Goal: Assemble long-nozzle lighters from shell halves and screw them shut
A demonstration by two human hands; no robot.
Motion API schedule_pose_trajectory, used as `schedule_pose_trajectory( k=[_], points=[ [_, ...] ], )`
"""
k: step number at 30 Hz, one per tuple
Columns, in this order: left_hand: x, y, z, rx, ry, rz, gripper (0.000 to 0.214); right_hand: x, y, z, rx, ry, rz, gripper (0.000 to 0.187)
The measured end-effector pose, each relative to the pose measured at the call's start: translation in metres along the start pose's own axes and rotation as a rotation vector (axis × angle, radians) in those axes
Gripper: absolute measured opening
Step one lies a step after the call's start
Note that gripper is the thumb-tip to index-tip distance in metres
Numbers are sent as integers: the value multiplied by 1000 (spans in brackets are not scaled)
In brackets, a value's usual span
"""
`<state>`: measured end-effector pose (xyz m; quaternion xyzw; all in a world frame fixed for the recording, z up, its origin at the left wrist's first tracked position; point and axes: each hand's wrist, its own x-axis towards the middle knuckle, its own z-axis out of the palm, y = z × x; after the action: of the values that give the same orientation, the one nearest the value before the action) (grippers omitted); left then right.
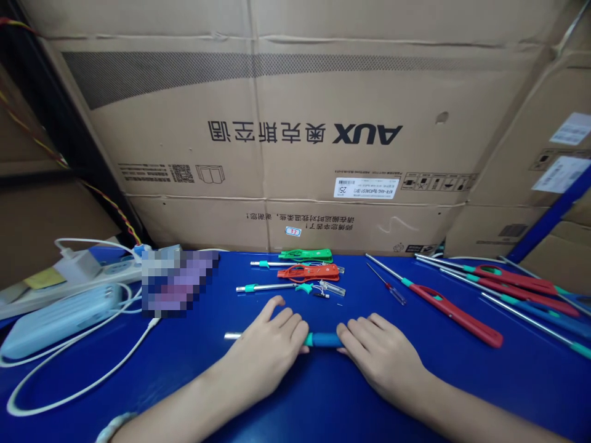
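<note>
A long-nosed gas lighter (325, 339) with a blue handle, a green collar and a metal tube lies crosswise between my hands, low over the blue table. My left hand (277, 335) is closed around its tube, whose silver tip sticks out on the left. The other end, the blue handle, is gripped by my right hand (376, 347), which hides its far part. Just beyond are loose lighter parts: a green handle shell (307, 255), a red handle shell (309, 272), and a metal tube (272, 287) with a green trigger and a clear fuel tank (333, 288).
Several whole lighters, among them a red lighter (455, 312), lie at the right near a small screwdriver (390, 286). On the left are a light-blue power bank (62, 320), white cables (83, 409) and a power strip (117, 271). A cardboard wall (295, 80) closes off the back.
</note>
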<state>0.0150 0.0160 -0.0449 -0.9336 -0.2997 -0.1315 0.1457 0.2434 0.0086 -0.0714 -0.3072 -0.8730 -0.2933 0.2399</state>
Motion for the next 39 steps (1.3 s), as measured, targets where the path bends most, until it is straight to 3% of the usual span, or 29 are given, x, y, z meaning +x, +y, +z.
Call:
schedule_pose_trajectory(
  k=[10,20,27,39],
  points=[
    [-1,4,2,152,93,26,22,4,-6,-1,26,76,59,43],
    [1,7,2,112,18,15,16,2,-9,-5,6,50,21,40],
    [-4,12,6,240,88,36,13,1,-16,-5,55,60,102,42],
    [-6,15,14,296,46,62,15,3,-21,-11,164,-100,142,48]
  ],
)
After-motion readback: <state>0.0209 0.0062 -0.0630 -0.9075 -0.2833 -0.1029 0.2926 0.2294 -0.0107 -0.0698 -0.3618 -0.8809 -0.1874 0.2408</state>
